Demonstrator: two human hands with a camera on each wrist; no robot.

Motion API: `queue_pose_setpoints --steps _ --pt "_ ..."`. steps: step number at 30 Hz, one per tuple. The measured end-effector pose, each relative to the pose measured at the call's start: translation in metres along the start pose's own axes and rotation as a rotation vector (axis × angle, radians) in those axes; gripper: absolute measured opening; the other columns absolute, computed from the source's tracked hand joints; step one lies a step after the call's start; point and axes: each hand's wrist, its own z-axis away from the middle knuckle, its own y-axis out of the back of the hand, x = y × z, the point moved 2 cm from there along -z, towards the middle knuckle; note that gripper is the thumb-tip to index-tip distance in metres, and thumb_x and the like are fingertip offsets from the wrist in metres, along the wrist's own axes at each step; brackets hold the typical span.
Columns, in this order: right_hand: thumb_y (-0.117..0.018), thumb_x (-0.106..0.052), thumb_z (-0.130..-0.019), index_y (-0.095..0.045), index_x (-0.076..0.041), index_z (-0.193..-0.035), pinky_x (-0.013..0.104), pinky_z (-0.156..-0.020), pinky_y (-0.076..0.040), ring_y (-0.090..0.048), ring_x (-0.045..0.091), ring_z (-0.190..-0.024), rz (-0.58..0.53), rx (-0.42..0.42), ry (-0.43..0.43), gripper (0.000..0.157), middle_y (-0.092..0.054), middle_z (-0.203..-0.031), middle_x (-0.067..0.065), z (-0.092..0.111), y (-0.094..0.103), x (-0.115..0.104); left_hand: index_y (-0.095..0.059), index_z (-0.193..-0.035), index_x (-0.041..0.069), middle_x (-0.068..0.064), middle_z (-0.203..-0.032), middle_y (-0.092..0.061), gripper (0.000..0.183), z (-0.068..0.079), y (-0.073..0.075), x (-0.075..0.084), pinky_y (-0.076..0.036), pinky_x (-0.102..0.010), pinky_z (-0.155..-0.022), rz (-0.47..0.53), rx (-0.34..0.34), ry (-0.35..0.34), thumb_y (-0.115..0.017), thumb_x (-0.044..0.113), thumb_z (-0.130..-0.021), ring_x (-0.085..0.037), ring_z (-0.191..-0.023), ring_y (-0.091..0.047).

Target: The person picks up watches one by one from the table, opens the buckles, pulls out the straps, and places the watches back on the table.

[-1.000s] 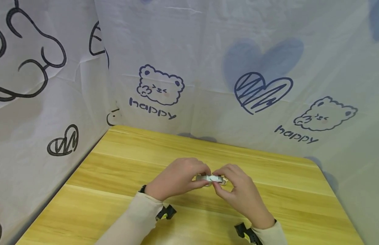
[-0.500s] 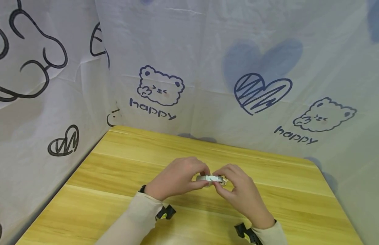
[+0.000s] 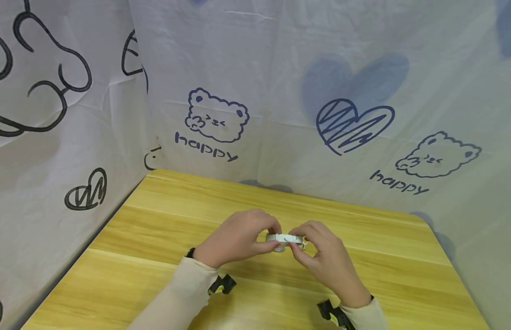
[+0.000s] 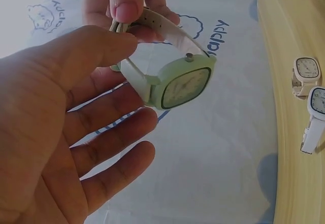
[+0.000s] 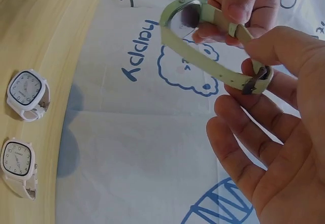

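Note:
A pale green wristwatch [image 4: 175,84] with a rounded-square case hangs between my hands, its strap bent into a loop. My left hand [image 3: 243,236] pinches the strap between thumb and index finger, the other fingers spread apart in the left wrist view. Opposite it, my right hand [image 3: 325,256] pinches the strap beside the dark buckle [image 5: 256,81], which shows in the right wrist view. Whether the buckle is fastened I cannot tell. In the head view only a pale strip of strap [image 3: 287,239] shows between the fingertips; the dial is hidden there.
Two more watches lie on the wooden table [image 3: 177,201]: a pinkish-white one [image 4: 306,70] and a white one [image 4: 317,102]. In the head view, my hands mostly cover them. White printed cloth [image 3: 280,91] hangs behind the table's far edge and along the left side.
Both hands keep their grip on the strap. The left hand has shifted slightly up and left, so a little more strap shows between the fingers.

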Motion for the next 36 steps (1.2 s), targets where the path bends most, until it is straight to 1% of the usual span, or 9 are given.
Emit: queue_pose_setpoints --steps 3,7,10,13,16,24,30,32,36 --pt "-0.081 -0.014 -0.089 -0.071 -0.017 -0.111 0.035 -0.076 -0.058 -0.061 0.007 -0.094 -0.015 -0.005 -0.013 0.024 -0.067 -0.104 -0.008 0.001 -0.0008 0.0004 -0.074 -0.1 0.02 0.012 -0.094 -0.07 0.012 0.0002 0.0005 0.0001 -0.051 -0.02 -0.072 -0.014 0.001 -0.003 -0.078 0.03 -0.094 -0.002 -0.082 -0.058" --pt "-0.08 -0.014 -0.091 -0.07 -0.017 -0.111 0.034 -0.075 -0.057 -0.06 0.008 -0.093 -0.019 0.0 -0.024 0.023 -0.067 -0.105 -0.008 0.0011 -0.0009 -0.0004 -0.074 -0.102 0.02 0.013 -0.094 -0.07 0.012 0.0002 0.0002 0.0006 -0.051 -0.02 -0.072 -0.017 0.009 -0.01 -0.077 0.03 -0.095 -0.002 -0.082 -0.059" --pt "-0.08 -0.011 -0.091 -0.07 -0.019 -0.106 0.032 -0.075 -0.056 -0.06 0.007 -0.092 -0.029 0.005 -0.009 0.019 -0.067 -0.102 -0.01 0.0003 -0.0014 -0.0013 -0.075 -0.103 0.021 0.014 -0.095 -0.07 0.012 -0.0003 0.0001 0.0012 -0.052 -0.02 -0.074 0.011 0.0 0.005 -0.077 0.03 -0.095 -0.001 -0.084 -0.059" --pt "-0.079 -0.011 -0.092 -0.071 -0.02 -0.107 0.031 -0.074 -0.056 -0.061 0.007 -0.093 -0.042 -0.002 0.013 0.019 -0.067 -0.102 -0.011 -0.0003 -0.0031 -0.0013 -0.075 -0.105 0.021 0.013 -0.097 -0.07 0.014 -0.0009 -0.0005 0.0019 -0.052 -0.021 -0.076 0.033 -0.026 0.016 -0.077 0.031 -0.095 -0.001 -0.086 -0.059" --pt "-0.079 -0.013 -0.093 -0.071 -0.02 -0.108 0.03 -0.072 -0.056 -0.061 0.007 -0.093 -0.042 -0.014 0.02 0.018 -0.067 -0.102 -0.012 -0.0002 -0.0049 -0.0003 -0.076 -0.106 0.02 0.012 -0.1 -0.071 0.015 -0.0014 -0.0008 0.0019 -0.052 -0.021 -0.077 0.029 -0.047 0.024 -0.077 0.031 -0.095 -0.002 -0.088 -0.06" --pt "-0.081 -0.016 -0.092 -0.072 -0.019 -0.105 0.029 -0.071 -0.056 -0.061 0.006 -0.092 -0.03 -0.016 -0.009 0.017 -0.068 -0.1 -0.01 0.0006 -0.0039 0.0024 -0.076 -0.104 0.021 0.012 -0.098 -0.071 0.014 -0.0014 -0.0021 -0.0022 -0.052 -0.023 -0.075 0.003 -0.07 0.073 -0.077 0.032 -0.095 -0.003 -0.087 -0.06" --pt "-0.082 -0.017 -0.091 -0.072 -0.018 -0.105 0.031 -0.073 -0.057 -0.062 0.006 -0.092 -0.018 -0.024 -0.02 0.018 -0.069 -0.101 -0.008 0.0012 -0.003 0.0039 -0.077 -0.102 0.022 0.014 -0.096 -0.07 0.017 -0.0017 -0.0043 -0.0042 -0.052 -0.023 -0.076 0.03 -0.098 0.109 -0.078 0.037 -0.094 -0.002 -0.087 -0.06" --pt "-0.082 -0.017 -0.091 -0.072 -0.018 -0.108 0.033 -0.075 -0.058 -0.063 0.008 -0.095 -0.023 -0.03 -0.025 0.02 -0.069 -0.103 -0.008 0.0015 -0.0028 0.0047 -0.077 -0.101 0.021 0.014 -0.095 -0.069 0.016 -0.0016 -0.0044 -0.0044 -0.052 -0.023 -0.075 0.035 -0.094 0.1 -0.078 0.036 -0.094 -0.002 -0.085 -0.059" --pt "-0.081 -0.015 -0.09 -0.071 -0.016 -0.112 0.037 -0.08 -0.058 -0.063 0.01 -0.099 -0.026 -0.022 -0.028 0.024 -0.069 -0.107 -0.006 0.0017 -0.0018 0.0064 -0.077 -0.1 0.02 0.013 -0.094 -0.07 0.011 -0.0003 -0.0032 -0.0048 -0.051 -0.02 -0.071 0.028 -0.056 0.057 -0.078 0.03 -0.094 -0.002 -0.082 -0.058"
